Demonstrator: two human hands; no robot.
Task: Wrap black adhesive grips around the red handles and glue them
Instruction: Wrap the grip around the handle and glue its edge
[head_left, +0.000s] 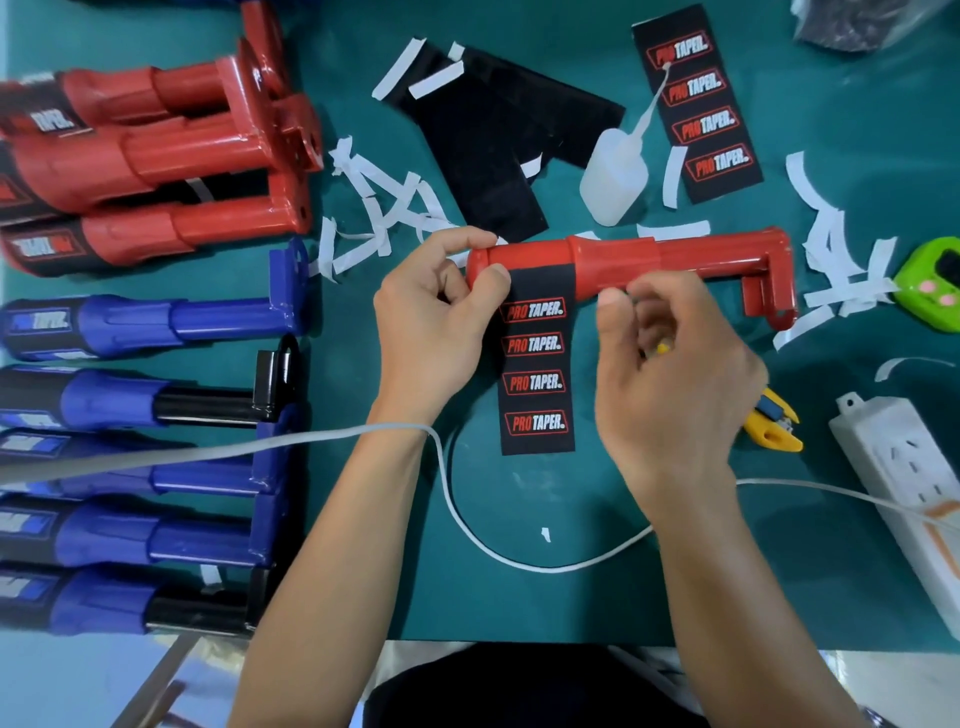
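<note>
"PRO TAPER" on black grip (535, 364)

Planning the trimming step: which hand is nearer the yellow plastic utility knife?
Right. The right hand overlaps the left end of the yellow plastic utility knife in view; the left hand is far to its left, fingers gripping the end of the red plastic handle.

left hand (431, 332) grips red handle (649, 257) end | thumb presses black grip (535, 364) | right hand (675, 374) curled beside handle
</note>
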